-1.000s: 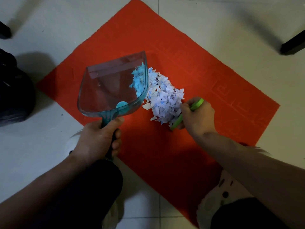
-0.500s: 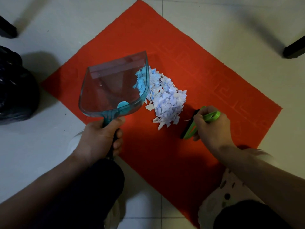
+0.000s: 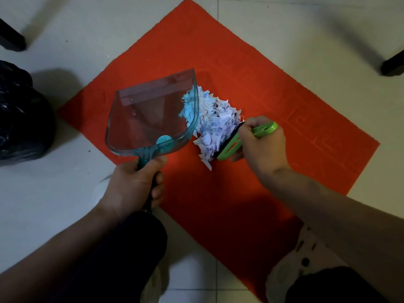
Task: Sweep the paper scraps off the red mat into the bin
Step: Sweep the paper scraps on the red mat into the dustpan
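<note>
A: What do we see in our left hand (image 3: 131,184)?

B: We see its fingers wrapped round the dark handle of the dustpan (image 3: 150,119), a clear teal scoop tipped up on its side just beyond the knuckles, its open mouth turned toward our other hand.

A: And the right hand (image 3: 261,145)?

B: It grips the green brush (image 3: 235,145), thumb and fingers curled about the handle. The brush's dark edge sits at the fingertips and touches the near side of the paper scraps (image 3: 215,125).

A: So where do we find the scraps?

B: They lie in one heap between our two hands, on the red mat (image 3: 284,88). The heap presses against the dustpan's rim on the left-hand side and against the brush on the right-hand side. Some pieces show blue through the dustpan's clear wall; whether they lie inside it or only behind it, we cannot tell. A few loose bits trail from the heap toward us, below the brush.

A: And the bin?

B: We see a black bag (image 3: 21,119) on the floor (image 3: 65,193), well off to the outer side of our left hand, apart from the mat. Whether it lines a bin we cannot tell.

A: Anything else near us?

B: Two dark furniture legs (image 3: 11,38) stand on the floor far beyond both hands, one at each upper corner.
</note>
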A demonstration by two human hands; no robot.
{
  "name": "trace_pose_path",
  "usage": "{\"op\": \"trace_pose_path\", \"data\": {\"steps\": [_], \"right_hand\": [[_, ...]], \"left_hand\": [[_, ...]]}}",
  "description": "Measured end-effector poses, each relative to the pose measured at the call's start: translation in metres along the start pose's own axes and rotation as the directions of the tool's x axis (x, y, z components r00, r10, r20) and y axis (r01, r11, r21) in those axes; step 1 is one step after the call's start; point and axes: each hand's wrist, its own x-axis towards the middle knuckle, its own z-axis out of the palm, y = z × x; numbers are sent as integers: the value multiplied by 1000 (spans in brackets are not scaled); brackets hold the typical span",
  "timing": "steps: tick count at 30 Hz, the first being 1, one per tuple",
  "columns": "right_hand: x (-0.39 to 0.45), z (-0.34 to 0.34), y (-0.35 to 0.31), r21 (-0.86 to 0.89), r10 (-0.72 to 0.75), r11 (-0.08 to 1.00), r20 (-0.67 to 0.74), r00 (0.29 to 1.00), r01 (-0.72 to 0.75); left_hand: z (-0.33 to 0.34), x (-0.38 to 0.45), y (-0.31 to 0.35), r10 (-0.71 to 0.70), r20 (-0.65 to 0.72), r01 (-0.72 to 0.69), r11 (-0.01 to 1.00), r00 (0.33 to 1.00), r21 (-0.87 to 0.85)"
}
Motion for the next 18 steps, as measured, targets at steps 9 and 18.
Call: {"op": "trace_pose_path", "data": {"steps": [9, 18], "right_hand": [[-16, -29, 23, -143, 41, 989, -13, 999, -43], [12, 15, 22, -202, 25, 979, -37, 999, -32]], "left_hand": [[-2, -2, 3, 0, -13, 0, 1000, 1000, -20], [-1, -2, 4, -14, -16, 14, 1000, 1000, -4]]}}
